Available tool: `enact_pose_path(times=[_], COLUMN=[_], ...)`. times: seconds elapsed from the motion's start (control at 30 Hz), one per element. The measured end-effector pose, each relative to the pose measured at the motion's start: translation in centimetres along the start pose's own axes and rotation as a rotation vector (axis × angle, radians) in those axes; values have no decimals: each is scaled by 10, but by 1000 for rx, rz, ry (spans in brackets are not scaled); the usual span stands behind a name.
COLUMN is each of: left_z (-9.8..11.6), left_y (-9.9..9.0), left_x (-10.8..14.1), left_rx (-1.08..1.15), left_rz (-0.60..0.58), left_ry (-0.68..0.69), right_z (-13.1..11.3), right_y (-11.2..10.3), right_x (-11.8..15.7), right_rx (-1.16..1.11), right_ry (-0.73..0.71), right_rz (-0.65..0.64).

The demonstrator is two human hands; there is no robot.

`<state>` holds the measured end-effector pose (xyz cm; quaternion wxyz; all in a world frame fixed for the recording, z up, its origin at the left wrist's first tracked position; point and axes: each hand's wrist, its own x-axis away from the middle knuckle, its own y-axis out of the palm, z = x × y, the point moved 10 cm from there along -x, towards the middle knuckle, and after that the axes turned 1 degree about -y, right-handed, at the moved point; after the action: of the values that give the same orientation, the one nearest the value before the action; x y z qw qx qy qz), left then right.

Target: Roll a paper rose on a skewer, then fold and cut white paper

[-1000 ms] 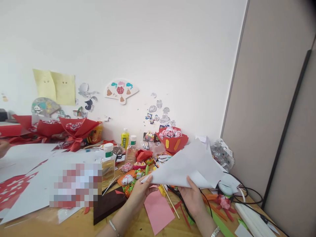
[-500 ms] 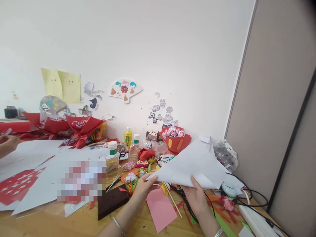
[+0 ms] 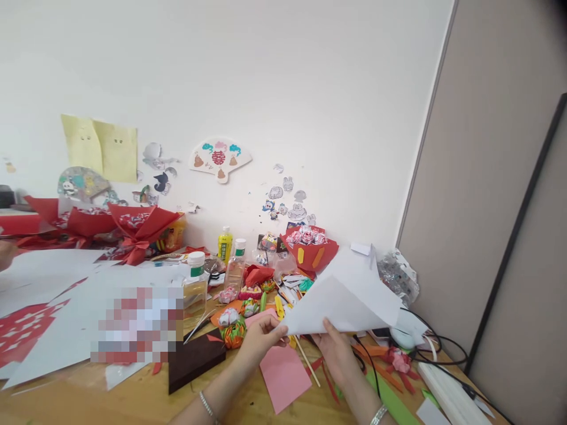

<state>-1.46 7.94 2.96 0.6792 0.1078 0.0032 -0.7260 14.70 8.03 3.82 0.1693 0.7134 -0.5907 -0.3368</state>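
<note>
A large white paper (image 3: 343, 295), folded into a pointed cone-like shape, is held above the cluttered table. My left hand (image 3: 266, 337) pinches its left tip between thumb and fingers. Under its lower edge, my right hand (image 3: 333, 348) supports the paper, the thumb on the front and the other fingers partly hidden behind. Below and between the hands lies a pink paper sheet (image 3: 286, 378), beside a thin wooden stick (image 3: 309, 363).
A dark brown box (image 3: 195, 360), paper flowers (image 3: 233, 332) and clear bottles (image 3: 234, 274) stand left of centre. Red bouquets (image 3: 137, 227) line the wall. Cables (image 3: 443, 359) and a white power strip (image 3: 449, 392) lie right. Another person's hand (image 3: 6, 254) shows at far left.
The left tip of the white paper is now gripped further in and its front fold shows more. My right hand has shifted slightly left. The other person's hand has moved mostly out of view.
</note>
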Motion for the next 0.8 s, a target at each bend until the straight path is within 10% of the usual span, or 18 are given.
enact_pose_path(times=[0.5,0.8], left_z=[-26,-30], left_y=[34,28], left_x=[17,10], left_rx=[-210,-222], left_rz=[-291,-237], left_ry=[-236,-193], right_z=[11,10], right_y=[-9,-8], right_x=[2,2], right_rx=[253,225], right_ry=[45,42], right_rz=[45,29])
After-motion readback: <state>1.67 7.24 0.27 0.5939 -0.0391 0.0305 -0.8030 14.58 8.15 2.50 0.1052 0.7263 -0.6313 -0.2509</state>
